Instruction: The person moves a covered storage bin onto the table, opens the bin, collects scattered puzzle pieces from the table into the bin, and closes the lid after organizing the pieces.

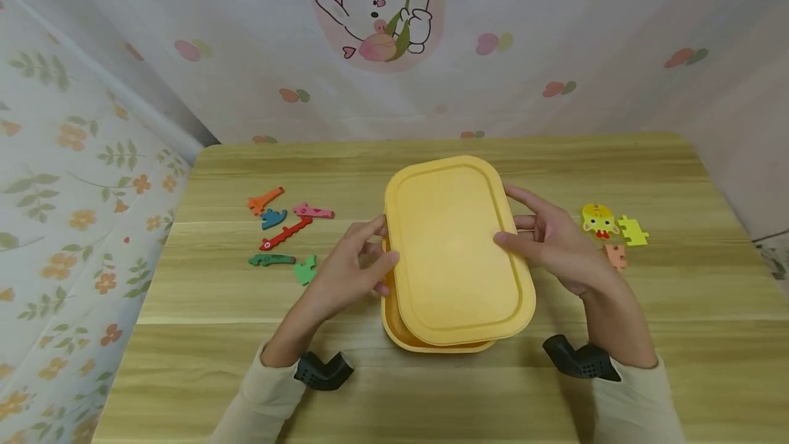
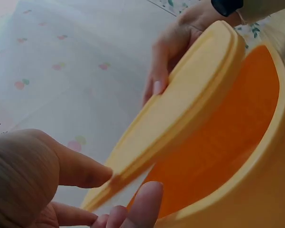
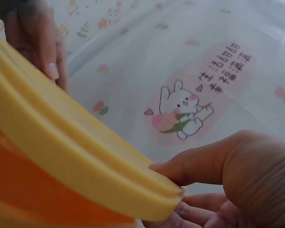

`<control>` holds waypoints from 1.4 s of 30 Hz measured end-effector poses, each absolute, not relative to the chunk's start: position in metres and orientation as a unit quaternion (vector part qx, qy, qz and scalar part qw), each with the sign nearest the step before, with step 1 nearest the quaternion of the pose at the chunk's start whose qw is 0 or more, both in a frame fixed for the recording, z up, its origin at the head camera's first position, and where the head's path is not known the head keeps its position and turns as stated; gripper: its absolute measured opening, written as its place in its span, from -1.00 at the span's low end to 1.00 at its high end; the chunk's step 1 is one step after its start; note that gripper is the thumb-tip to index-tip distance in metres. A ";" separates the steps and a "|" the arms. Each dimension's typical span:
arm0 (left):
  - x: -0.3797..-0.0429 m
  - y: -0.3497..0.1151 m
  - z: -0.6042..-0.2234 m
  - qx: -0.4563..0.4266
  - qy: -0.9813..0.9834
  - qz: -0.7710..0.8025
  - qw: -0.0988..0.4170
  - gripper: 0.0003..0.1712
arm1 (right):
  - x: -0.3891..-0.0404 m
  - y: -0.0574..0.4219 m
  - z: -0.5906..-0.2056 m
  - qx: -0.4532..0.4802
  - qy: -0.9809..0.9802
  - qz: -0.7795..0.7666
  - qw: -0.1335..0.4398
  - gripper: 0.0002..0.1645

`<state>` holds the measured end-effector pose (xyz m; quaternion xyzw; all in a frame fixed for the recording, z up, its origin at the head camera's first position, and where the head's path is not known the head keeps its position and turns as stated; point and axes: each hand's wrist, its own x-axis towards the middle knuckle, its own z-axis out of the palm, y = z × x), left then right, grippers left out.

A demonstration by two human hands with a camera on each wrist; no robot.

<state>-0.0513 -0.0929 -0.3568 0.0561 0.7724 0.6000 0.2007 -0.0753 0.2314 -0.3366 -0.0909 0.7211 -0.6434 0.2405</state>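
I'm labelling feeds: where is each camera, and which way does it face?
Head: on the head, facing forward and down at the yellow lid; left hand, right hand, sleeves show.
Left wrist: worn there, facing lid and yellow box; left hand near, right hand beyond.
Right wrist: worn there, facing lid and rabbit curtain; right hand near, left hand beyond.
Both wrist views share the lid and both hands.

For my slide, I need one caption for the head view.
Left hand and right hand hold a yellow lid askew over a yellow box, puzzle pieces on either side.
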 end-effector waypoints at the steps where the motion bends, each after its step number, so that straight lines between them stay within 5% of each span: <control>1: -0.052 -0.093 -0.358 0.064 0.777 0.595 0.195 -0.25 | -0.074 0.235 -0.338 -0.085 0.721 -0.645 0.240 -0.05; 9: -0.061 -0.099 -0.376 0.073 0.866 0.487 0.085 -0.33 | -0.065 0.265 -0.354 -0.066 0.723 -0.651 0.222 -0.06; 21: -0.076 -0.108 -0.389 0.048 0.726 0.637 0.254 -0.19 | -0.051 0.299 -0.369 -0.018 0.722 -0.668 0.179 -0.06; 42: -0.074 -0.107 -0.393 0.029 0.683 0.674 0.279 -0.18 | -0.039 0.355 -0.380 0.067 0.734 -0.661 0.138 -0.05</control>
